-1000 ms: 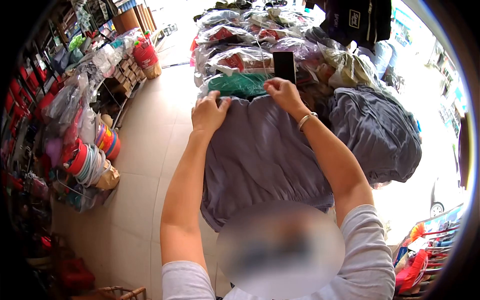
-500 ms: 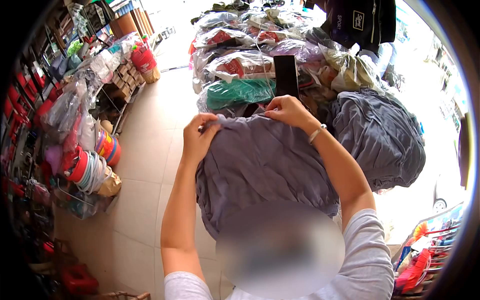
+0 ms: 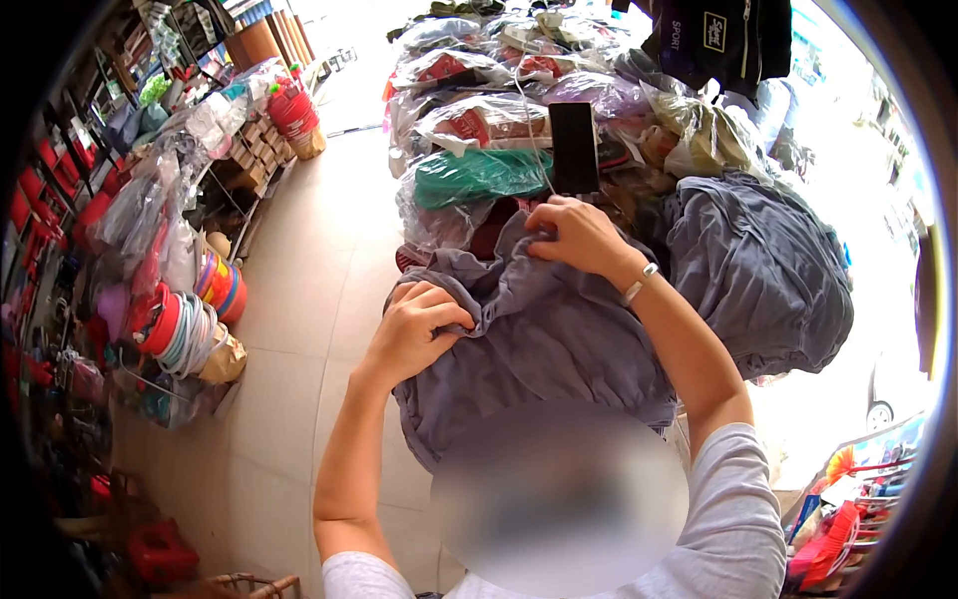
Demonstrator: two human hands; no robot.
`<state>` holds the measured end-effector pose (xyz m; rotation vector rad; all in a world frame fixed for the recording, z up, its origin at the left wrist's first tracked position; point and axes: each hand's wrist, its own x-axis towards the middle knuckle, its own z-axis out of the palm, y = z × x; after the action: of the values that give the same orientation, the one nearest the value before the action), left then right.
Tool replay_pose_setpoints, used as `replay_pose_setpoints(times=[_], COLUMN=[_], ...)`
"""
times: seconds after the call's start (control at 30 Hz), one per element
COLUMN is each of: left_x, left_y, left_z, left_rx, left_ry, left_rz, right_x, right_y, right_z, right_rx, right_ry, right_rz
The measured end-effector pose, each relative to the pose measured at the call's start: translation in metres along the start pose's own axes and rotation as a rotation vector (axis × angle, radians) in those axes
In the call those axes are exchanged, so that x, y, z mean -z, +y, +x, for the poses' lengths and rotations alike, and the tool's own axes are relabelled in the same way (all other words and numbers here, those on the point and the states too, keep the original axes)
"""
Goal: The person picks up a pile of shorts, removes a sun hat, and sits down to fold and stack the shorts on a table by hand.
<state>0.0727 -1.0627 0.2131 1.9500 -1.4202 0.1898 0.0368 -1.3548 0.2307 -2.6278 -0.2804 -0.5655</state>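
Note:
A grey garment (image 3: 539, 349) of thin, wrinkled cloth is spread in front of me, its near part hidden behind a blurred patch. My left hand (image 3: 414, 331) is closed on its far left edge, fingers curled over a gathered fold. At the far edge, my right hand (image 3: 584, 238) pinches another bunched part of the same cloth. Between the two hands the edge sags in loose folds. Just beyond my right hand stands a black phone (image 3: 574, 148), with a pale cable beside it. A bulky pile of similar grey cloth (image 3: 753, 275) lies to the right.
Plastic-wrapped goods (image 3: 479, 125) are stacked beyond the cloth, including a green bundle (image 3: 484, 178). A black bag (image 3: 718, 45) hangs at the upper right. Crowded shelves and coiled hose (image 3: 190, 339) line the left, beside the tiled floor (image 3: 284, 399). Red brushes (image 3: 833, 544) stand lower right.
My left hand has come nearer to me, drawing the garment's left edge back and folding it over. My right hand has shifted slightly, still gripping the far edge. Reddish items behind the cloth now show.

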Motion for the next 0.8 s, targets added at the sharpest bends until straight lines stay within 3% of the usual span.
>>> replay_pose_setpoints(times=[0.13, 0.2, 0.27, 0.33, 0.37, 0.43, 0.5, 0.53, 0.6, 0.67, 0.73, 0.77, 0.8], left_x=[0.0, -0.001, -0.001, -0.002, -0.002, -0.002, -0.006, -0.004, 0.007, 0.015, 0.02, 0.017, 0.013], left_y=[-0.008, -0.014, -0.02, -0.039, -0.05, -0.058, -0.056, -0.056, -0.052, -0.052, -0.062, -0.075, -0.083], left_z=[0.0, 0.005, 0.016, 0.031, 0.036, 0.043, 0.048, 0.049, 0.054, 0.055, 0.056, 0.058, 0.058], left_rx=[0.045, 0.045, 0.304, 0.468, 0.406, 0.343, 0.488, 0.489, 0.539, 0.572, 0.61, 0.596, 0.581], left_ry=[-0.001, 0.01, 0.167, 0.288, 0.234, 0.188, 0.065, 0.066, -0.308, -0.304, -0.299, -0.123, 0.051], left_rz=[0.032, 0.038, -0.071, -0.043, 0.026, 0.098, -0.207, -0.209, -0.018, -0.029, -0.039, -0.074, -0.109], right_x=[0.006, 0.007, 0.006, 0.0, -0.001, -0.012, -0.01, -0.007, 0.003, 0.01, 0.008, 0.003, -0.003], right_y=[0.001, 0.003, 0.01, 0.016, 0.022, 0.031, 0.027, 0.026, 0.021, 0.023, 0.032, 0.035, 0.037], right_z=[-0.008, -0.004, 0.009, 0.021, 0.027, 0.028, 0.026, 0.025, 0.025, 0.026, 0.025, 0.028, 0.028], right_rx=[0.079, 0.145, 0.134, -0.114, -0.233, -0.243, -0.275, -0.276, -0.188, -0.24, -0.141, -0.069, -0.078], right_ry=[-0.093, 0.227, 0.299, 0.18, 0.008, -0.036, -0.182, -0.184, -0.292, -0.388, -0.112, 0.081, 0.075], right_rz=[-0.125, -0.085, -0.034, 0.154, 0.277, 0.348, 0.488, 0.487, 0.277, 0.277, 0.415, 0.383, 0.387])
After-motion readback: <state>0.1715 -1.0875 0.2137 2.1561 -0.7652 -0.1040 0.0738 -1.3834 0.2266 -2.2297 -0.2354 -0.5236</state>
